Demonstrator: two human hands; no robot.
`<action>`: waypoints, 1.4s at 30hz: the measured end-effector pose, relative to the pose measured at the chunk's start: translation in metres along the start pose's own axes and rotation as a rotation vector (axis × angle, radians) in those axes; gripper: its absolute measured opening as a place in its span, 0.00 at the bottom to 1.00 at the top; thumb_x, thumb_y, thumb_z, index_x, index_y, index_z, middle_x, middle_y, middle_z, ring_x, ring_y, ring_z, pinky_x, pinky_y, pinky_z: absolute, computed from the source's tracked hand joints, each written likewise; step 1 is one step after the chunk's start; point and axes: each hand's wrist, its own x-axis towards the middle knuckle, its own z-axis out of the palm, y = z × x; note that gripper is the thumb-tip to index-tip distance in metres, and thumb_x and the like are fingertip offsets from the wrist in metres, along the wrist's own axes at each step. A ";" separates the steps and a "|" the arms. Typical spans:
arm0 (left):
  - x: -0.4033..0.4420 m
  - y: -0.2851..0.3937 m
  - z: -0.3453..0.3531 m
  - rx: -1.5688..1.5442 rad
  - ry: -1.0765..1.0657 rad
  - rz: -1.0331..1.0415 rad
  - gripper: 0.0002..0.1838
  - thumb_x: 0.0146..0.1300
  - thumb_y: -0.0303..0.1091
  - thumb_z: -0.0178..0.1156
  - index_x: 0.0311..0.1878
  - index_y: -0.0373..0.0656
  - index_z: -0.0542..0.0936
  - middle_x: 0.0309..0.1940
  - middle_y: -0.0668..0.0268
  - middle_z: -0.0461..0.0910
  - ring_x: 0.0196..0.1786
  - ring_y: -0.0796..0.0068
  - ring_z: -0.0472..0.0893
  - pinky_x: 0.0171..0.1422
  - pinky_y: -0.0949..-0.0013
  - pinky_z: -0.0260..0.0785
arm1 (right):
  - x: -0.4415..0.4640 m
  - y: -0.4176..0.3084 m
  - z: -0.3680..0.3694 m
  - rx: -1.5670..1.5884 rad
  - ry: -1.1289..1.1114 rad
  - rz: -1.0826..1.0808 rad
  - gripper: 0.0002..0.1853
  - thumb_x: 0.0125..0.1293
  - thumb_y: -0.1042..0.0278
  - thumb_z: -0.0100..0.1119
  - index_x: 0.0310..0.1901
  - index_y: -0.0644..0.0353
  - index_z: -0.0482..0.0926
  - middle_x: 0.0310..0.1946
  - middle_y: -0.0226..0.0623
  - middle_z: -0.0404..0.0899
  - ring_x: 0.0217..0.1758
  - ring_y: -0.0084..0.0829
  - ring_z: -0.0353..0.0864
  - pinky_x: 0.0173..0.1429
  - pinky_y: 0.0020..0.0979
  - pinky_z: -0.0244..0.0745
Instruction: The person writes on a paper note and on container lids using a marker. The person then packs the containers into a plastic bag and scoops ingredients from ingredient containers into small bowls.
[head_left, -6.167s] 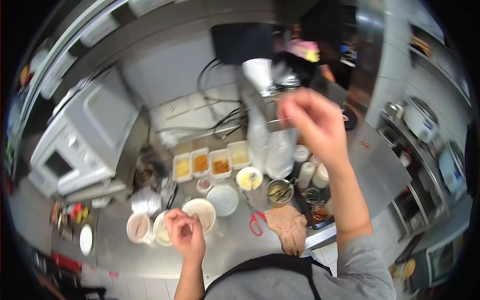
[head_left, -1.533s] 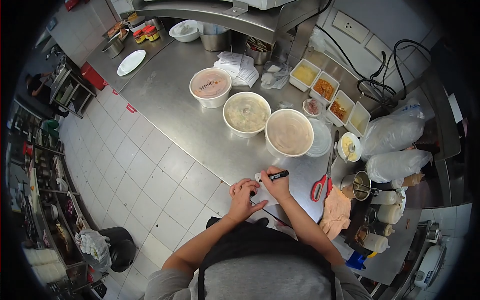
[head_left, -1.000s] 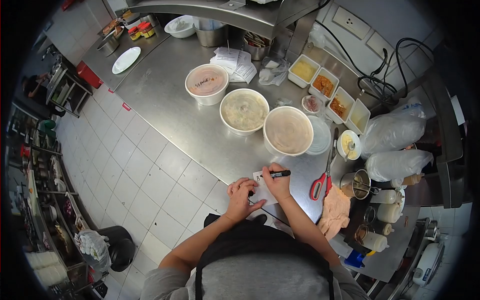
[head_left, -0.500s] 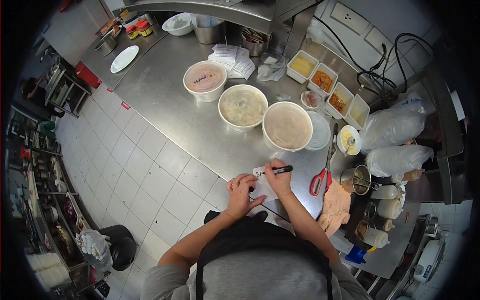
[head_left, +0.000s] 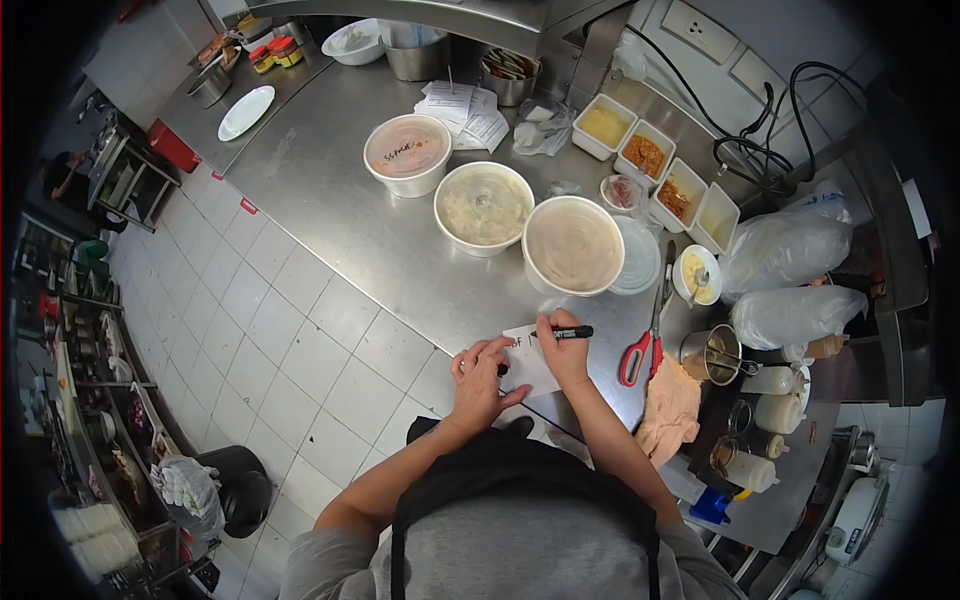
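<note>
My right hand (head_left: 565, 355) is closed around a black marker (head_left: 573, 332), its writing end over a white paper slip (head_left: 533, 375) at the counter's front edge. Handwritten black letters show on the slip, partly covered by my fingers. My left hand (head_left: 478, 388) rests along the slip's left side, steadying it. A small black piece that looks like the marker cap (head_left: 503, 370) pokes out from its curled fingers. Just beyond stand three lidded round tubs: one with brownish contents (head_left: 573, 246), one with pale contents (head_left: 484, 208), and one with writing on its lid (head_left: 408, 150).
Red-handled scissors (head_left: 636, 360) and an orange cloth (head_left: 668, 410) lie to the right, near a metal cup (head_left: 710, 353) and squeeze bottles (head_left: 780, 415). White containers of toppings (head_left: 643, 155) line the back. Papers (head_left: 465, 112) lie behind the tubs. Another person (head_left: 65, 180) is far left.
My right hand and the marker have shifted slightly right along the slip, and a new stroke stands after the letters. My left hand stays almost in place.
</note>
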 end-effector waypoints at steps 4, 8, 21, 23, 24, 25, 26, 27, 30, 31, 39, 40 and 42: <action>0.000 -0.001 0.002 0.001 0.012 0.012 0.32 0.37 0.38 0.74 0.43 0.45 0.65 0.58 0.69 0.69 0.59 0.59 0.66 0.61 0.50 0.46 | -0.002 -0.001 -0.005 0.050 -0.092 0.041 0.15 0.56 0.74 0.60 0.17 0.63 0.65 0.13 0.36 0.66 0.15 0.27 0.63 0.22 0.31 0.58; -0.001 -0.001 0.002 0.002 0.013 0.014 0.32 0.37 0.38 0.74 0.43 0.45 0.65 0.58 0.69 0.69 0.60 0.58 0.66 0.61 0.50 0.46 | -0.004 -0.003 0.003 -0.055 0.017 -0.080 0.15 0.55 0.75 0.59 0.17 0.63 0.64 0.12 0.38 0.65 0.14 0.30 0.62 0.22 0.32 0.58; 0.015 0.008 -0.012 0.180 -0.146 0.152 0.28 0.41 0.42 0.70 0.42 0.45 0.66 0.61 0.67 0.64 0.65 0.57 0.62 0.63 0.48 0.47 | 0.004 0.007 -0.009 0.202 -0.010 0.122 0.16 0.56 0.74 0.61 0.17 0.62 0.64 0.12 0.35 0.65 0.14 0.27 0.61 0.22 0.31 0.56; 0.019 0.004 -0.012 0.183 -0.220 0.180 0.27 0.43 0.42 0.69 0.43 0.45 0.67 0.62 0.66 0.64 0.66 0.60 0.61 0.63 0.48 0.49 | 0.007 0.009 -0.015 0.288 -0.008 0.169 0.16 0.56 0.74 0.61 0.17 0.62 0.65 0.12 0.33 0.65 0.15 0.24 0.61 0.22 0.30 0.56; 0.022 0.004 -0.012 0.186 -0.258 0.192 0.27 0.43 0.42 0.69 0.43 0.45 0.67 0.62 0.66 0.64 0.67 0.61 0.60 0.63 0.48 0.50 | 0.007 0.009 -0.017 0.258 -0.001 0.147 0.16 0.56 0.74 0.61 0.17 0.62 0.65 0.12 0.32 0.65 0.16 0.23 0.61 0.22 0.29 0.56; 0.023 0.005 -0.013 0.185 -0.256 0.191 0.27 0.43 0.42 0.69 0.43 0.45 0.67 0.62 0.66 0.64 0.67 0.61 0.60 0.63 0.48 0.51 | 0.007 0.009 -0.018 0.230 0.008 0.128 0.16 0.57 0.74 0.61 0.17 0.62 0.66 0.12 0.31 0.65 0.16 0.21 0.61 0.22 0.28 0.56; 0.023 0.006 -0.014 0.185 -0.254 0.190 0.27 0.43 0.42 0.69 0.43 0.44 0.67 0.61 0.66 0.64 0.67 0.61 0.61 0.63 0.48 0.51 | 0.007 0.010 -0.017 0.174 -0.012 0.081 0.16 0.57 0.74 0.61 0.17 0.62 0.66 0.12 0.31 0.65 0.16 0.21 0.61 0.22 0.28 0.56; 0.024 0.007 -0.015 0.184 -0.255 0.189 0.27 0.42 0.42 0.69 0.44 0.44 0.67 0.61 0.66 0.64 0.67 0.62 0.61 0.62 0.48 0.52 | 0.006 0.011 -0.015 0.119 -0.031 0.036 0.16 0.57 0.74 0.61 0.17 0.62 0.66 0.12 0.31 0.65 0.16 0.20 0.61 0.22 0.28 0.56; 0.024 0.007 -0.013 0.165 -0.249 0.163 0.28 0.40 0.40 0.70 0.43 0.45 0.66 0.61 0.67 0.65 0.67 0.61 0.60 0.64 0.49 0.48 | 0.003 0.014 -0.017 0.033 -0.091 0.006 0.16 0.57 0.74 0.61 0.17 0.62 0.66 0.12 0.31 0.66 0.16 0.21 0.61 0.22 0.28 0.56; 0.024 0.007 -0.013 0.167 -0.256 0.163 0.28 0.40 0.40 0.70 0.43 0.45 0.66 0.61 0.67 0.65 0.67 0.61 0.60 0.64 0.49 0.48 | 0.004 0.014 -0.018 0.018 -0.111 0.010 0.16 0.57 0.74 0.61 0.16 0.62 0.66 0.12 0.31 0.66 0.16 0.21 0.61 0.22 0.28 0.56; 0.025 0.009 -0.014 0.176 -0.262 0.164 0.29 0.40 0.40 0.70 0.44 0.44 0.67 0.60 0.66 0.65 0.67 0.61 0.61 0.63 0.48 0.51 | 0.006 0.008 -0.016 0.047 -0.031 -0.012 0.15 0.55 0.74 0.61 0.17 0.62 0.66 0.11 0.35 0.67 0.14 0.25 0.63 0.22 0.30 0.57; 0.026 0.010 -0.014 0.176 -0.258 0.165 0.28 0.40 0.41 0.70 0.44 0.44 0.67 0.60 0.66 0.65 0.67 0.61 0.61 0.63 0.48 0.50 | 0.005 0.008 -0.015 0.061 -0.027 -0.022 0.15 0.55 0.74 0.61 0.17 0.62 0.65 0.11 0.35 0.67 0.14 0.25 0.63 0.22 0.30 0.57; 0.026 0.011 -0.015 0.177 -0.256 0.170 0.28 0.40 0.41 0.70 0.44 0.44 0.67 0.60 0.67 0.65 0.67 0.62 0.61 0.63 0.49 0.50 | 0.006 0.012 -0.016 0.024 -0.045 -0.032 0.15 0.54 0.74 0.60 0.16 0.63 0.65 0.11 0.35 0.67 0.14 0.26 0.63 0.21 0.30 0.57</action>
